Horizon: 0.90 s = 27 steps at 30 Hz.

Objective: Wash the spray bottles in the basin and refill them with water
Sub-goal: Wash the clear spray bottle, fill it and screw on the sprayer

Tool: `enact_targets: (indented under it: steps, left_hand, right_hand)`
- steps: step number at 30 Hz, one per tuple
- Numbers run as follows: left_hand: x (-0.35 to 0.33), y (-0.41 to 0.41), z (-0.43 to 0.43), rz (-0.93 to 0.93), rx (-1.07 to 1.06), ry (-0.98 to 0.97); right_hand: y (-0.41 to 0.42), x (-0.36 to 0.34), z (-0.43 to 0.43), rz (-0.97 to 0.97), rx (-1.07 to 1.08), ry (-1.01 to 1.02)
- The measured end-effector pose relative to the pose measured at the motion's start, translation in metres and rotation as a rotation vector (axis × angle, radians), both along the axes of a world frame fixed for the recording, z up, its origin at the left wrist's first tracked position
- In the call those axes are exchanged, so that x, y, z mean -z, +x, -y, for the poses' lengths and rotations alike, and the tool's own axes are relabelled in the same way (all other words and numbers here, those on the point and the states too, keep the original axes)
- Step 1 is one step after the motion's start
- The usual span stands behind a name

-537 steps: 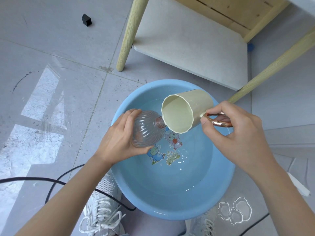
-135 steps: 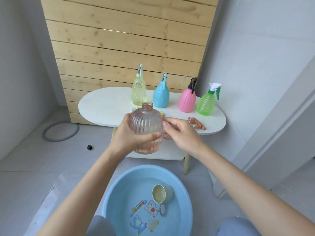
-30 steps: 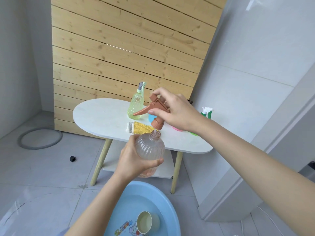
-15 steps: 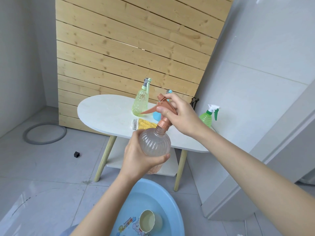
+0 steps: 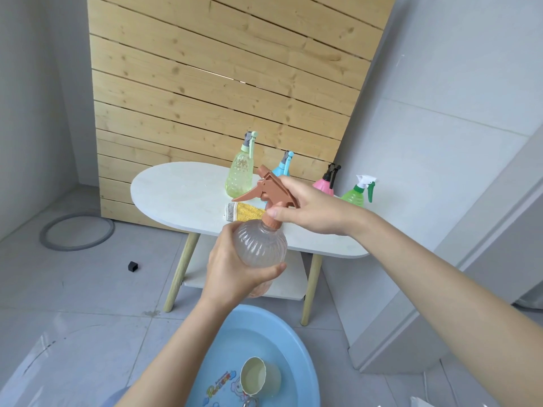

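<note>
My left hand [image 5: 232,271] grips a clear ribbed spray bottle [image 5: 263,245] upright in front of me, above the blue basin [image 5: 296,348]. A brown trigger spray head [image 5: 271,192] sits on the bottle's neck, and my right hand [image 5: 311,208] holds it with fingers curled round its collar. On the white oval table [image 5: 182,192] behind stand a yellow-green spray bottle [image 5: 240,174], a blue one [image 5: 283,165], a pink one [image 5: 324,182] and a green one [image 5: 357,193], the blue and pink partly hidden by my right hand. A cream cup [image 5: 258,376] lies in the basin's water.
A yellow cloth [image 5: 244,211] lies on the table beside the held bottle. The table has a lower shelf [image 5: 291,283] and wooden legs. A grey ring [image 5: 76,232] and a small black block [image 5: 133,266] lie on the floor at left. White wall panels rise at right.
The brown spray head has come down from just above the bottle onto its neck. My right hand has shifted lower on the head, towards the collar. The view has tilted slightly.
</note>
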<state>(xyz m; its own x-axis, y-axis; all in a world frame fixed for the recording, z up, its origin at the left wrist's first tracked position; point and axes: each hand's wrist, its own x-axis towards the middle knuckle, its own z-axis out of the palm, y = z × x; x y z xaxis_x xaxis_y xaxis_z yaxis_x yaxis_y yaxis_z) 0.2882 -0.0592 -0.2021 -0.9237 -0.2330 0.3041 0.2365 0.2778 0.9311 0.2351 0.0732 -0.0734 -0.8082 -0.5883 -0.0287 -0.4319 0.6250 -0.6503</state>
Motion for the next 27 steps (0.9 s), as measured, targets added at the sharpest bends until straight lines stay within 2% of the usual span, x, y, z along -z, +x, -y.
enact_targets:
  steps: [4,15,27]
  left_hand:
    - [0.001,0.001,-0.001,-0.004,0.007,-0.006]
    - [0.002,0.001,-0.001,-0.009,0.010,-0.021]
    - [0.006,0.002,-0.004,-0.013,-0.059,-0.056]
  right_hand:
    - [-0.003,-0.004,-0.005,-0.025,0.004,0.093]
    - [-0.005,-0.014,-0.002,0.034,0.007,0.097]
    - [-0.002,0.008,-0.002,-0.129,0.150,0.067]
